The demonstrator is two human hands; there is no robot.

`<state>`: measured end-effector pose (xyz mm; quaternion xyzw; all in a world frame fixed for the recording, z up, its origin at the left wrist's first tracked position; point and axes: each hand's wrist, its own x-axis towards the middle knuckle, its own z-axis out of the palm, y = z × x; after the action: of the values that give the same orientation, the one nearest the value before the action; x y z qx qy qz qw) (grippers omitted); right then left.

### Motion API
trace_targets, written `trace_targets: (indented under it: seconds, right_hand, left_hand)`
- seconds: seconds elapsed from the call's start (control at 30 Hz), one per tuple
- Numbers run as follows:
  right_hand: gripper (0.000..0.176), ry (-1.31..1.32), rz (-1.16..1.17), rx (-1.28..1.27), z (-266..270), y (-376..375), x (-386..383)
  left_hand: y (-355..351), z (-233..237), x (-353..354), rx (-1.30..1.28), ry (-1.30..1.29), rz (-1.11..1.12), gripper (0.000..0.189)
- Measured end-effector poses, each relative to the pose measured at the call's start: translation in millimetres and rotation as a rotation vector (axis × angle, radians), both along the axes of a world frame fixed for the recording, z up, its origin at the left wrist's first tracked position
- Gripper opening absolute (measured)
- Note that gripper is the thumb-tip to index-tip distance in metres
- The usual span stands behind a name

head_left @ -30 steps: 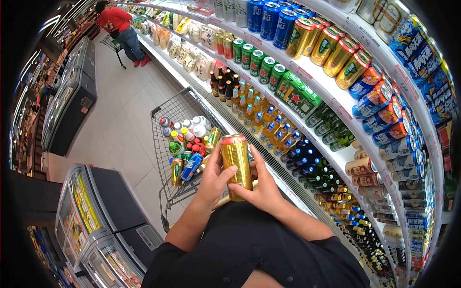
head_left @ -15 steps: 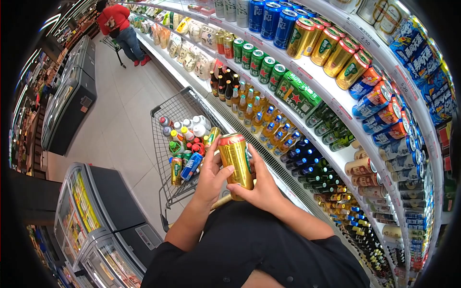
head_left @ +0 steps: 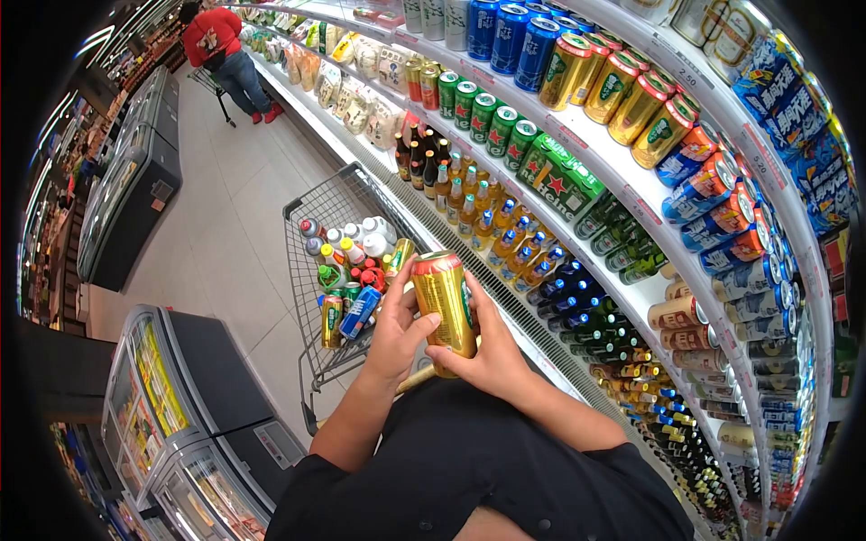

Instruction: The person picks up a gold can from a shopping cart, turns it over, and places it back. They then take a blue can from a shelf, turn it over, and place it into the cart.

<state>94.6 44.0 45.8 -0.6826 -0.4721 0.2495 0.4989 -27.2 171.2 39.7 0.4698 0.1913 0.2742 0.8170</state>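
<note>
A gold beer can [head_left: 442, 302] with a red rim is held upright, slightly tilted, in front of my body. My left hand [head_left: 395, 329] grips its left side, thumb across the front. From the right, my right hand [head_left: 490, 347] wraps round it, with the thumb low on the can. Part of a green label shows at its right edge. Just beyond my hands stands a wire shopping cart [head_left: 302, 261]. In it lie several bottles, a blue can [head_left: 362, 311], a gold can [head_left: 332, 322] and another gold can [head_left: 400, 256].
Curved shelves [head_left: 586, 135] along the right carry gold cans [head_left: 663, 131], blue cans [head_left: 536, 52], green cans [head_left: 496, 129] and glass bottles [head_left: 487, 221]. Freezers [head_left: 216, 370] stand on the left. A person in red [head_left: 216, 41] is farther down the tiled aisle [head_left: 225, 180] beside another cart [head_left: 215, 95].
</note>
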Motion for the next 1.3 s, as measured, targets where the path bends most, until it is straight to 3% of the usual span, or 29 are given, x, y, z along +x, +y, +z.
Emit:
trace_targets:
  seconds: [0.57, 1.3]
  right_hand:
    - [0.111, -0.088, -0.001, 0.022, -0.7, -0.5, 2.9]
    - [0.106, -0.008, 0.02, -0.001, -5.7, 0.6, 8.6]
  left_hand:
    - [1.2, -2.8, 2.6, 0.052, -0.002, -0.001, 0.094]
    - [1.5, -2.1, 7.6, 0.139, 0.058, -0.008, 0.096]
